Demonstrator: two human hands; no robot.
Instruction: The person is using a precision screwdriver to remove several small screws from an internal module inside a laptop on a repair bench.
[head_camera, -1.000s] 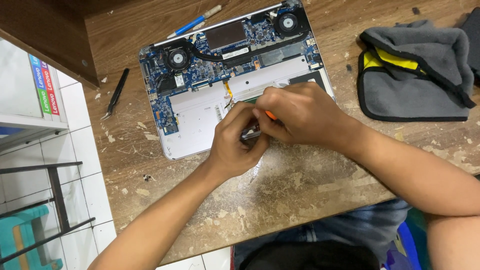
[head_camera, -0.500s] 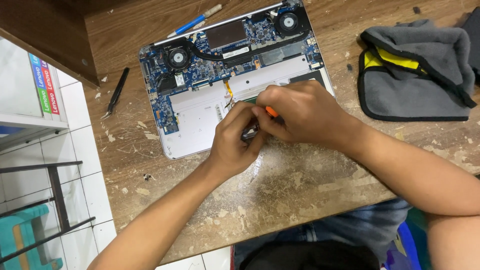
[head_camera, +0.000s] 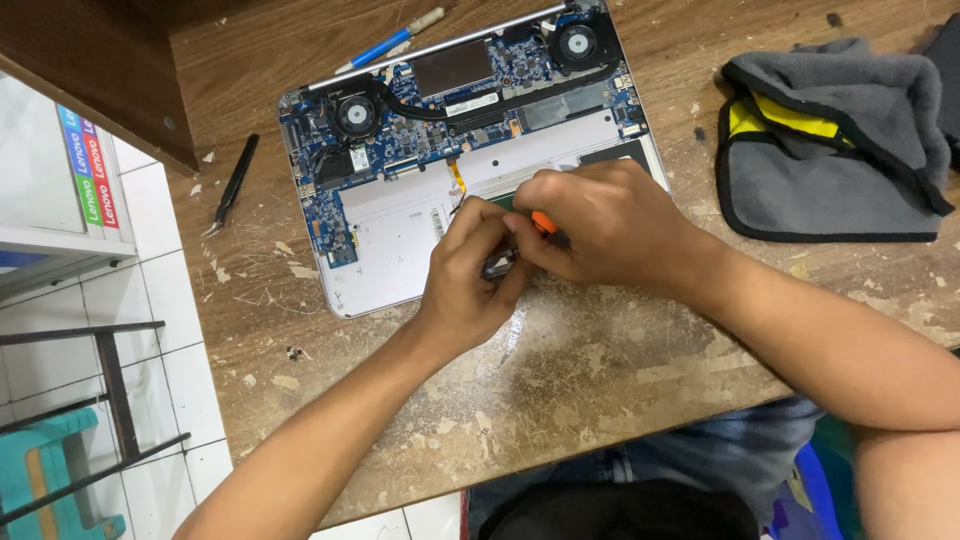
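laptop: opened laptop (head_camera: 400, 240) lies bottom-up on the worn wooden table (head_camera: 600, 370), cover off, boards and two fans exposed; long axis runs left-right across the view, tilted a little so the right end sits further away
laptop facing: hinge/fan edge points away from the person, pale battery side toward the person
work spot: near edge of the laptop, right of centre, just under the pale battery panel; both hands meet there
left hand: left hand (head_camera: 470, 275) comes up from the lower left, fingers curled tight, pinching a small dark part against the laptop's near edge; what the part is, cannot tell
right hand: right hand (head_camera: 600, 225) comes in from the right, clenched around an orange-handled tool (head_camera: 543, 222); only a bit of handle shows between the fingers
tool axis: mostly hidden; the handle bit slants up-left to down-right, tip looks aimed toward the left-hand fingertips, cannot confirm
hand relation: touching, fingertip to fingertip; right hand lies over the laptop corner, left hand half off the near edge
nearer hand: both on the spot; right hand covers more of the laptop
surroundings: black tweezers (head_camera: 232, 185) left of the laptop, well apart from the hands; blue pen (head_camera: 385, 45) past the far edge; grey cloth pouch with yellow lining (head_camera: 830, 140) to the right, near the right forearm, not touched
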